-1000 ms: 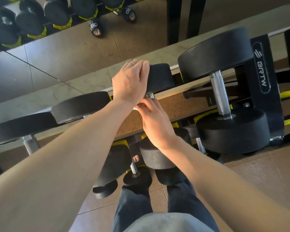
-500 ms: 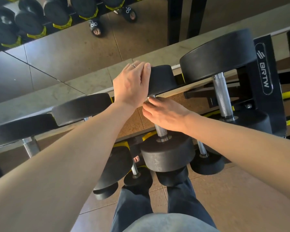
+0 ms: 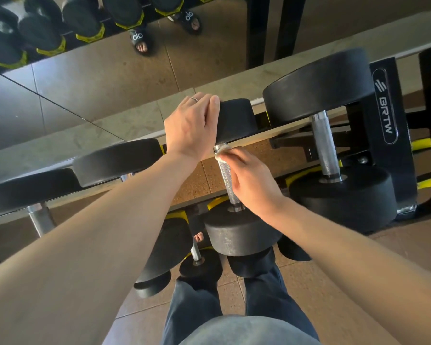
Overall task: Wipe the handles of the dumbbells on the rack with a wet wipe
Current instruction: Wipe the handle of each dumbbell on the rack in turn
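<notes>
A black dumbbell with a knurled steel handle (image 3: 226, 179) lies on the top shelf of the rack, its near head (image 3: 241, 234) toward me. My left hand (image 3: 192, 128) rests flat over its far head (image 3: 237, 120). My right hand (image 3: 249, 180) lies along the right side of the handle. Its fingertips press a small white wet wipe (image 3: 220, 151) against the handle's far end. Most of the wipe is hidden under the fingers.
A larger dumbbell (image 3: 339, 190) sits to the right beside the black rack upright marked BRTW (image 3: 386, 113). More dumbbells (image 3: 117, 160) lie to the left and on lower shelves (image 3: 199, 265). A mirror behind the rack reflects floor tiles and sandalled feet.
My right hand has slid from the handle's middle up to its far end, uncovering most of the knurled steel. My left hand has stayed on the far head.
</notes>
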